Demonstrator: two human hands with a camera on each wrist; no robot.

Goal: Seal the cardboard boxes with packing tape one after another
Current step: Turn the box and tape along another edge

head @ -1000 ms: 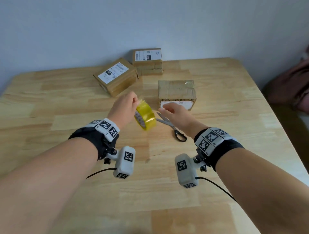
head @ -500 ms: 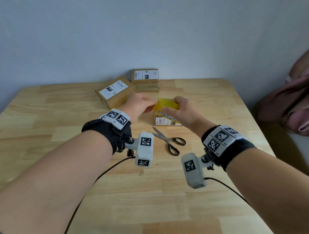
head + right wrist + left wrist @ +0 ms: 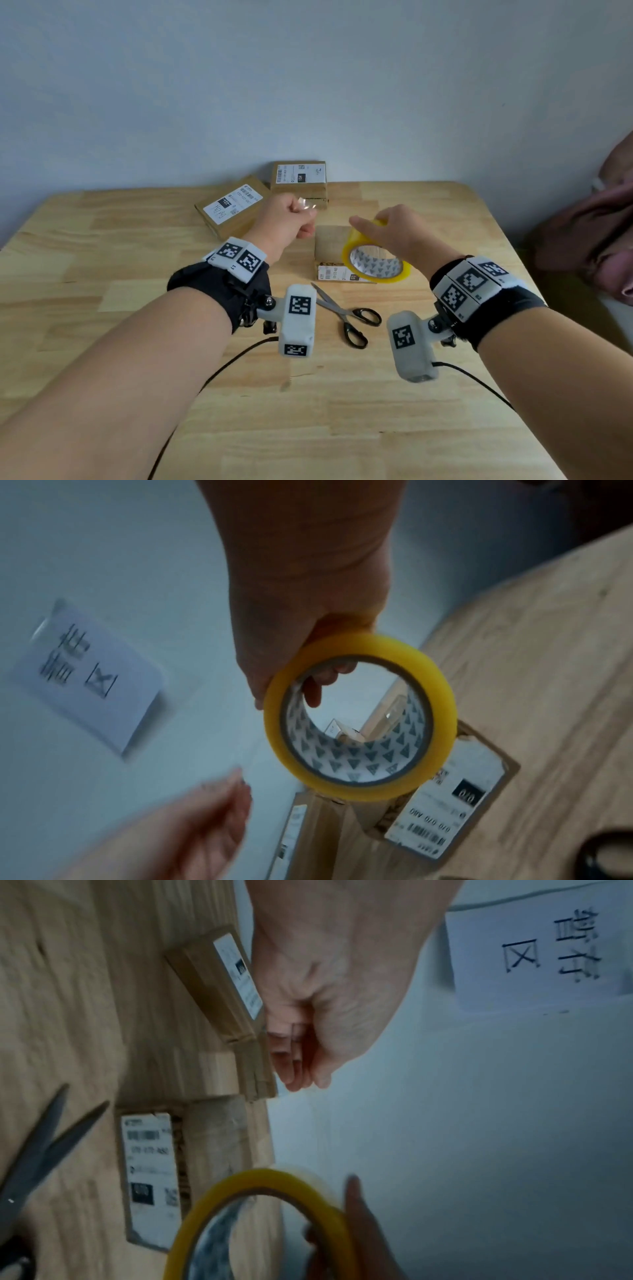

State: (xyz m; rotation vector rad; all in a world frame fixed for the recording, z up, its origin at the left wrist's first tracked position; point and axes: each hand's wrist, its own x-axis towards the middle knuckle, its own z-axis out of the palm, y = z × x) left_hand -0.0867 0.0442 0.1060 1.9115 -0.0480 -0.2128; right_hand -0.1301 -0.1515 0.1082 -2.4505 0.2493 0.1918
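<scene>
Hands grip tape roll, seemingly.

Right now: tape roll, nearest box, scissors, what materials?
Tape roll: glossy clear-yellow plastic film, seemingly on a printed paper core. Nearest box: matte brown corrugated cardboard; ragged fluting shows at its edge in the wrist views. Scissors: dull grey metal blades, black handles, probably plastic.

On the wall I read a white sign with the characters 暂存区. The nearest box's label shows "0/0" white on black and a barcode; the far box's label reads "1SH".
</scene>
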